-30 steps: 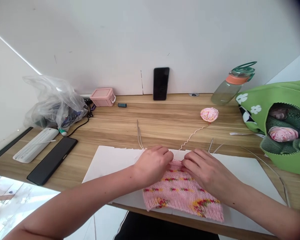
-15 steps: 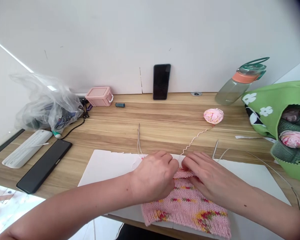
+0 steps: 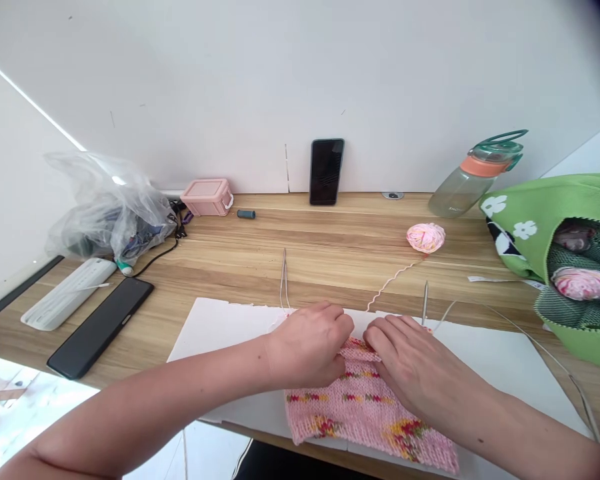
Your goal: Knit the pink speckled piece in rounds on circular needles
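Observation:
A pink knitted piece (image 3: pixel 350 413) with red, yellow and green flecks lies over a white board (image 3: pixel 230 333) at the table's front edge. My left hand (image 3: pixel 313 343) is closed on its upper edge, left of the middle. Beside it, my right hand (image 3: pixel 405 350) pinches the same edge, a small gap between the two. Needle tips (image 3: pixel 285 267) stick out beyond my left hand, another knitting needle (image 3: pixel 425 303) beyond my right. From the far side of the knitting, a yarn strand runs to a pink yarn ball (image 3: pixel 425 238). My fingertips are partly hidden.
A phone (image 3: pixel 327 172) leans on the back wall. At right are a tilted bottle (image 3: pixel 465 183) and a green bag (image 3: pixel 525 200) holding yarn. At left lie a pink box (image 3: pixel 207 197), a plastic bag (image 3: pixel 105 207), a white power strip (image 3: pixel 67 293) and a black phone (image 3: pixel 100 328).
My hands have drawn slightly apart along the knitting's upper edge. The needle by my right hand now stands more upright. The whole view has shifted a little.

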The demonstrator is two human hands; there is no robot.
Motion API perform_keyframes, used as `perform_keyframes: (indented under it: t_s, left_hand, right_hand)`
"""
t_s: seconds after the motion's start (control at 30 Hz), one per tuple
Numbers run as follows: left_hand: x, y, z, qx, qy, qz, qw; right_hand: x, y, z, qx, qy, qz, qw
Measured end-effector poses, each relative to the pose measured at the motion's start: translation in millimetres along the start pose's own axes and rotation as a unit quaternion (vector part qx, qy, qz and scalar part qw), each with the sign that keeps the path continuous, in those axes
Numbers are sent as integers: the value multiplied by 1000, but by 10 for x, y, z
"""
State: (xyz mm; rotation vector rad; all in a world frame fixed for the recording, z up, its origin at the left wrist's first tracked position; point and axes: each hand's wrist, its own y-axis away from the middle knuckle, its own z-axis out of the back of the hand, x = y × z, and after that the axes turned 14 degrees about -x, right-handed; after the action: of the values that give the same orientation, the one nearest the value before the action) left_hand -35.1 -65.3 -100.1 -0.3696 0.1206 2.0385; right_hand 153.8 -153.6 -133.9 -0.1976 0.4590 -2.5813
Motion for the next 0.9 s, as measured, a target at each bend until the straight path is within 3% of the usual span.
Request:
perform_keyframes:
  t_s: [0.23, 0.43, 0.63, 0.77, 0.9]
  left_hand:
    - [7, -26, 170, 103, 113, 51, 987]
    - [59, -48, 184, 41, 170, 61, 983]
    - [101, -87, 172, 78, 179, 95, 976]
    - [118, -120, 204, 98, 192, 107, 971]
    - [163, -142, 191, 80, 212, 122, 966]
  right_hand:
    - [49, 90, 38, -17, -61, 1, 998]
    - [41, 46, 91, 50, -173, -125, 976]
    - [-17, -128, 259, 126, -252, -223, 933]
    - [-64, -206, 303, 128, -256, -246, 926]
    - [-100, -247, 307, 134, -266, -267, 916]
